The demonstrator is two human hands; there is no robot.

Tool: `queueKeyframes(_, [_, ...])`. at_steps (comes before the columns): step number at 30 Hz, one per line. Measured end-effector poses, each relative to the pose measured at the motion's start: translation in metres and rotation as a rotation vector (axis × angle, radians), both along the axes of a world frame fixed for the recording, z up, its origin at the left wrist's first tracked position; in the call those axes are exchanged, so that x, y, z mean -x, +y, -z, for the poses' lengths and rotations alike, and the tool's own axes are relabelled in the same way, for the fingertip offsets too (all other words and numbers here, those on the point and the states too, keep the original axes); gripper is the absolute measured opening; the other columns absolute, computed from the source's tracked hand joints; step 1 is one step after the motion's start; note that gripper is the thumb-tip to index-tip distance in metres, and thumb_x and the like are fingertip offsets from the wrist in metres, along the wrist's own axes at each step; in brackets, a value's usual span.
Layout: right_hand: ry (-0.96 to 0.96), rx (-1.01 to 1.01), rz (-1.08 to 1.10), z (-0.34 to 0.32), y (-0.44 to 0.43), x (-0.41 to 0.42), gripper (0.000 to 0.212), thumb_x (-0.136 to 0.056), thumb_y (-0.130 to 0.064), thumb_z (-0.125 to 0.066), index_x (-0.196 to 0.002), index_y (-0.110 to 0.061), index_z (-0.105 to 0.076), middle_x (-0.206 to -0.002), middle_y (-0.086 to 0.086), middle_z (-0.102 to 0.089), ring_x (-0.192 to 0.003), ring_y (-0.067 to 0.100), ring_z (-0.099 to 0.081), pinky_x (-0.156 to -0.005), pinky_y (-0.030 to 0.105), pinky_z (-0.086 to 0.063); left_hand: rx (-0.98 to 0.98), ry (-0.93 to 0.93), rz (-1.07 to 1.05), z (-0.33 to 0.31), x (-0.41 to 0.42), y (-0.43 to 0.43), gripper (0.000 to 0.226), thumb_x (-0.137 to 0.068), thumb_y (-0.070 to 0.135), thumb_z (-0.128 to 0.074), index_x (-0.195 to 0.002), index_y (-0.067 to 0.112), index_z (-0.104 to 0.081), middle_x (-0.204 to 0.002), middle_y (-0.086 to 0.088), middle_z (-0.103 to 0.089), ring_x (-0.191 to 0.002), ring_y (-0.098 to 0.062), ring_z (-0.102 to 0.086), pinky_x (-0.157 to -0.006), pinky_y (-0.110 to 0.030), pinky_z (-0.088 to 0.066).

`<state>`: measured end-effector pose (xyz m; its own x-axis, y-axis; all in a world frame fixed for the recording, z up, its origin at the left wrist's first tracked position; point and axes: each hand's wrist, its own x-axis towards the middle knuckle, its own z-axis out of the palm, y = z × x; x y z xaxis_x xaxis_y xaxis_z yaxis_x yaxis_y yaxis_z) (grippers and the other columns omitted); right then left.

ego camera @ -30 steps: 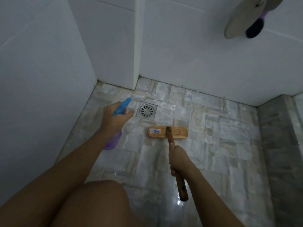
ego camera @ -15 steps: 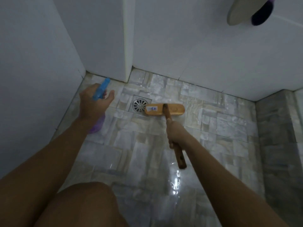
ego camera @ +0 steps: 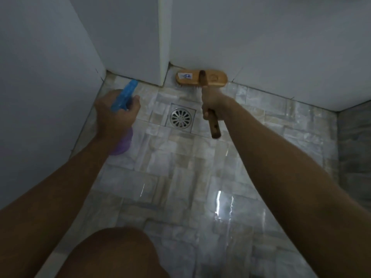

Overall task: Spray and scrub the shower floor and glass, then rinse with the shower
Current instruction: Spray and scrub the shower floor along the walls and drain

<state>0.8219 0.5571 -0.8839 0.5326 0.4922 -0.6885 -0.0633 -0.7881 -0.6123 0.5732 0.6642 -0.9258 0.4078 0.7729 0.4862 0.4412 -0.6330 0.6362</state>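
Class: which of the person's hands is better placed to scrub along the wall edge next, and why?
Right hand: it grips the brush, already at the wall base. Left hand holds the spray bottle.

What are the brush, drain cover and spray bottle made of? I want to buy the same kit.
Brush: apparently varnished wood, warm brown with a slight sheen. Drain cover: likely stainless steel, silvery and reflective. Spray bottle: translucent plastic, blue trigger head, purple body.

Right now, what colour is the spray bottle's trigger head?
Translucent blue trigger head, seen in the head view.
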Motion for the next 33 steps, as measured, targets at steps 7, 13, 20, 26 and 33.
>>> queueKeyframes(7, [0.031, 0.072, -0.050, 0.016, -0.079, 0.051, 0.046, -0.107, -0.049, -0.025, -0.106, -0.009, -0.049, -0.070, 0.008, -0.049, -0.046, 0.019, -0.047, -0.042, 0.028, -0.046, 0.056, -0.060, -0.044, 0.005, 0.002, 0.001, 0.034, -0.093, 0.020, -0.067, -0.066, -0.001, -0.058, -0.059, -0.016, -0.055, -0.050, -0.031, -0.052, -0.047, -0.041, -0.043])
queueKeyframes(13, [0.095, -0.046, 0.080, 0.005, 0.019, 0.032, 0.023, -0.105, -0.004, -0.031, -0.102, -0.005, -0.054, -0.082, 0.015, -0.051, -0.059, 0.021, -0.049, -0.054, 0.036, -0.048, 0.005, -0.047, -0.038, 0.002, 0.005, -0.007, 0.030, -0.094, 0.018, -0.066, -0.069, 0.001, -0.061, -0.061, -0.012, -0.056, -0.051, -0.025, -0.052, -0.047, -0.035, -0.042])
queueKeyframes(20, [0.224, -0.053, 0.156, -0.005, 0.031, 0.062, 0.026, -0.104, -0.009, -0.018, -0.094, -0.008, -0.042, -0.062, 0.010, -0.045, -0.047, 0.021, -0.045, -0.046, 0.034, -0.047, 0.061, -0.071, -0.066, -0.003, 0.007, -0.006, 0.030, -0.094, 0.015, -0.064, -0.069, 0.001, -0.059, -0.061, -0.012, -0.055, -0.052, -0.021, -0.049, -0.048, -0.031, -0.039])
queueKeyframes(26, [0.233, -0.083, 0.194, -0.012, 0.047, 0.052, 0.027, -0.106, -0.012, -0.021, -0.108, -0.005, -0.048, -0.065, 0.009, -0.046, -0.047, 0.017, -0.047, -0.041, 0.027, -0.049, 0.040, -0.067, -0.066, -0.004, 0.008, -0.004, 0.030, -0.094, 0.014, -0.065, -0.068, 0.001, -0.058, -0.061, -0.012, -0.055, -0.051, -0.021, -0.049, -0.048, -0.030, -0.039])
queueKeyframes(33, [0.236, -0.061, 0.181, -0.008, 0.033, 0.071, 0.027, -0.103, -0.006, -0.020, -0.088, -0.008, -0.042, -0.061, 0.009, -0.045, -0.049, 0.019, -0.047, -0.051, 0.035, -0.048, 0.029, -0.042, -0.054, 0.000, 0.006, -0.006, 0.026, -0.092, 0.010, -0.066, -0.068, 0.003, -0.058, -0.062, -0.001, -0.048, -0.055, -0.010, -0.040, -0.056, -0.014, -0.028])
